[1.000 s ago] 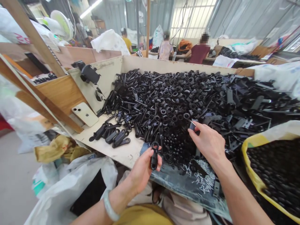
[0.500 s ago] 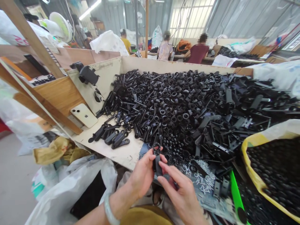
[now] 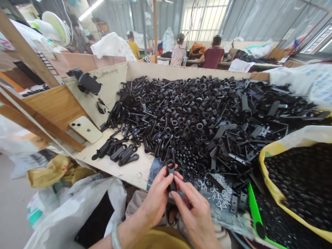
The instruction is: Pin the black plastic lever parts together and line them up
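Observation:
Both hands meet low in the middle of the view, holding a black plastic ring-headed part [image 3: 171, 176] upright between them. My left hand [image 3: 157, 197] grips its lower stem, and the thumb and fingers of my right hand [image 3: 194, 214] pinch it from the other side. Just beyond them lies a large heap of black plastic parts [image 3: 197, 121], mixed rings, stems and flat strips. Several finished-looking parts of the same black plastic [image 3: 119, 154] lie in a loose group on the pale board [image 3: 135, 173]. Small white pins [image 3: 220, 193] are scattered near my right hand.
A phone [image 3: 85, 129] lies on the board's left corner. At right, a yellow-rimmed sack [image 3: 298, 180] holds round black pieces. A green strip [image 3: 255, 214] lies beside it. White sacks [image 3: 75, 207] crowd the lower left. Co-workers [image 3: 212, 57] sit at a far bench.
My right hand has moved from the heap to the part in my left hand and now pinches it. The part has come to stand more upright, and the view has shifted slightly.

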A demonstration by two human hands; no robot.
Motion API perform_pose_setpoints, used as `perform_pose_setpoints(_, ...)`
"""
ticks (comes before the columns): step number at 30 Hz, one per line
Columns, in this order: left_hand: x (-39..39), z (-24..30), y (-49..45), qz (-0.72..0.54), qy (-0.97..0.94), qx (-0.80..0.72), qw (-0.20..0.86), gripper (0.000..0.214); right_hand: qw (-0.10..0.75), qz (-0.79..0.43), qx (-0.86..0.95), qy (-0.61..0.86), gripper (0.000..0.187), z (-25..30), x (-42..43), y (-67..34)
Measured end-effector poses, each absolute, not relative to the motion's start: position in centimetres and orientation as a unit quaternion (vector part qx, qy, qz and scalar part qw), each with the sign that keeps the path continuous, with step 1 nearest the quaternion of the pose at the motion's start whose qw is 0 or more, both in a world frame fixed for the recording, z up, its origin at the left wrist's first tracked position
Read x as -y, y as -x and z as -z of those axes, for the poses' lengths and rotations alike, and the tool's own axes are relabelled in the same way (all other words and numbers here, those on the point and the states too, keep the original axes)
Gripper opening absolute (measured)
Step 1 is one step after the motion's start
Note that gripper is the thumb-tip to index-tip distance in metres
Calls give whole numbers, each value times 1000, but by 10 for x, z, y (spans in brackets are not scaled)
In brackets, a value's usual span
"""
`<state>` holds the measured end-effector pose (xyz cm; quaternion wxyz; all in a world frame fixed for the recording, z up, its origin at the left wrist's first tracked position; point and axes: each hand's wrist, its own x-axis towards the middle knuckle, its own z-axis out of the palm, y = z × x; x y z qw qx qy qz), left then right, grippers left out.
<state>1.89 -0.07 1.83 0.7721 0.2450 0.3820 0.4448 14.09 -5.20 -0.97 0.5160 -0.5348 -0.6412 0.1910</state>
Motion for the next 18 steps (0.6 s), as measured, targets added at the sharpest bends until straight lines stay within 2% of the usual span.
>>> perform_pose_setpoints(7, 3, -4, -21, -418, -314, -445, 727, 47, 477, -115, 669, 558, 38, 11, 56, -137)
perform_pose_setpoints(10, 2, 4, -17, -398, -349, -466, 710, 48, 449, -138, 666, 580, 31, 3, 55, -148)
perform_pose_setpoints(14, 3, 0, -10, -305, -490, -406, 709, 43, 467, -271, 552, 635, 30, -10, 42, -166)
perform_pose_setpoints(18, 4, -19, -4, -214, -561, -376, 705, 41, 472, -506, 479, 539, 27, -12, 30, -169)
